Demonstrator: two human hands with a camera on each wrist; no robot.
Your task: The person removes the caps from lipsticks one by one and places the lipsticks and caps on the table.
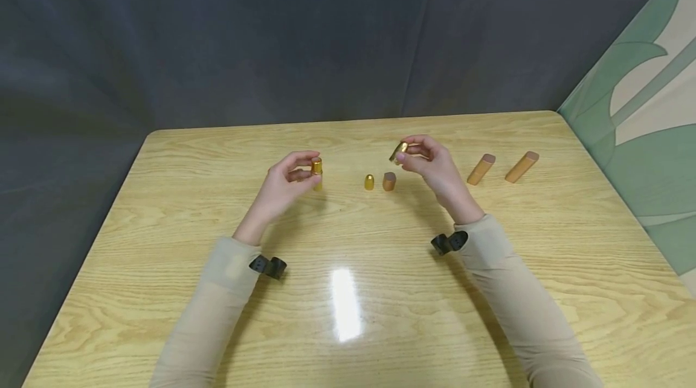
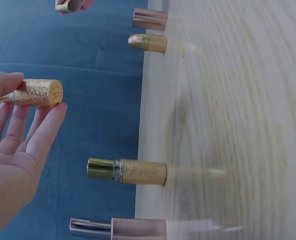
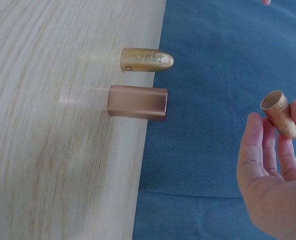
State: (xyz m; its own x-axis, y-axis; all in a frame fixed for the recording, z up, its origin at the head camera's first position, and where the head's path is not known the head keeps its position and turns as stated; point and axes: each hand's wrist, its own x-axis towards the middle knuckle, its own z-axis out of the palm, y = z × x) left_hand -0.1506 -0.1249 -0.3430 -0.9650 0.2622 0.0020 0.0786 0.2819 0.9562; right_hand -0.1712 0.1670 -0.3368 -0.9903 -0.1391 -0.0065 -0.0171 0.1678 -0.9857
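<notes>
My left hand [image 1: 288, 177] pinches a textured gold lipstick tube [image 2: 35, 92] above the table, its engraved round end showing in the left wrist view. My right hand [image 1: 432, 173] holds a hollow gold lipstick cap [image 3: 283, 117] by thumb and fingertips, tilted, with the open mouth visible in the right wrist view. Between the hands, a rounded gold cap [image 1: 370, 182] stands beside a squared rose-gold cap [image 1: 388, 181]. The left wrist view also has an uncapped gold lipstick tube [image 2: 143, 171] and a rose lipstick tube [image 2: 138, 229] standing on the table.
Two taller rose-gold tubes [image 1: 481, 169] stand to the right of my right hand. The wooden table [image 1: 402, 315] ends in front of a dark cloth [image 1: 337, 37]. A green patterned surface [image 1: 647, 122] is at the far right.
</notes>
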